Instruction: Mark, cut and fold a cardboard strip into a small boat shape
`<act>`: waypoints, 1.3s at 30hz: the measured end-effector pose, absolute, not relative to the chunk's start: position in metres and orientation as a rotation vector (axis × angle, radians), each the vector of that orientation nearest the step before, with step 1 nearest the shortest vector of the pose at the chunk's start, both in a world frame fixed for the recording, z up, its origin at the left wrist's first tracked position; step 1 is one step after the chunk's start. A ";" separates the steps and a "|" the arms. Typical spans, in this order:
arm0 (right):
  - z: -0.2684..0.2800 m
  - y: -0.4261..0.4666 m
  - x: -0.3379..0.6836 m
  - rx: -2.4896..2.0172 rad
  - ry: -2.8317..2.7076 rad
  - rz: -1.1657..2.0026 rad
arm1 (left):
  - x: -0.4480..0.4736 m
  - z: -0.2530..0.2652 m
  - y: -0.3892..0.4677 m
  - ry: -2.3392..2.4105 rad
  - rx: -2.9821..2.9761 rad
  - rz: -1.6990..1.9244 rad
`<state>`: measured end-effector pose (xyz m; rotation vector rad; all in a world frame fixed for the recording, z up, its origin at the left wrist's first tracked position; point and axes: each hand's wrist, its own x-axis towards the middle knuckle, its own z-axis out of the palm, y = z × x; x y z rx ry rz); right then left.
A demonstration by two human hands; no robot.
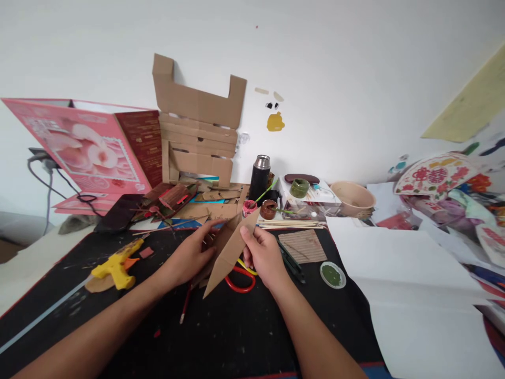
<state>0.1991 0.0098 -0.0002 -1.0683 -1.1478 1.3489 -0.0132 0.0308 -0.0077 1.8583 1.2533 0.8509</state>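
A flat strip of cardboard (228,258) with a pointed lower end is pinched at its upper right edge by my right hand (265,255). It slants across the middle of the black mat (244,337). My left hand (189,257) curves its thumb and fingers round a darker brown cardboard piece (228,231) just behind the strip; part of this grip is hidden. Red-handled scissors (240,288) lie under the strip, partly covered, with something yellow (248,267) beside them. A pencil (184,305) rests below my left hand.
A yellow glue gun (118,263) lies at left. Dark green pens (291,263), corrugated cardboard (303,246) and a lid of green paint (332,275) are at right. Behind stand a black thermos (259,179), paint jars (269,209) and a pink box (90,147). White paper (414,295) covers the right side.
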 end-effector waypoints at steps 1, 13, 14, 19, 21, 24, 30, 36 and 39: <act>0.000 0.009 0.199 -1.068 -1.151 1.351 | -0.013 -0.006 0.033 1.257 1.815 0.868; 0.000 0.010 0.197 -1.130 -1.152 1.350 | 0.033 -0.014 0.019 1.045 1.279 1.032; 0.000 0.010 0.197 -1.137 -1.150 1.351 | 0.034 -0.014 0.016 1.046 1.258 1.034; 0.000 0.009 0.197 -1.141 -1.180 1.353 | 0.037 -0.010 0.002 1.047 1.194 1.065; -0.001 0.008 0.196 -1.131 -1.195 1.341 | 0.038 -0.009 -0.002 1.060 1.184 1.102; -0.004 0.006 0.194 -1.126 -1.227 1.305 | 0.039 -0.011 -0.006 1.090 1.136 1.138; -0.007 0.001 0.190 -1.131 -1.253 1.189 | 0.040 -0.021 -0.010 1.131 1.015 1.167; -0.002 -0.001 0.187 -1.098 -1.191 1.222 | 0.039 -0.027 -0.012 1.135 1.045 1.183; -0.001 -0.002 0.187 -1.084 -1.169 1.235 | 0.039 -0.025 -0.013 1.102 1.059 1.194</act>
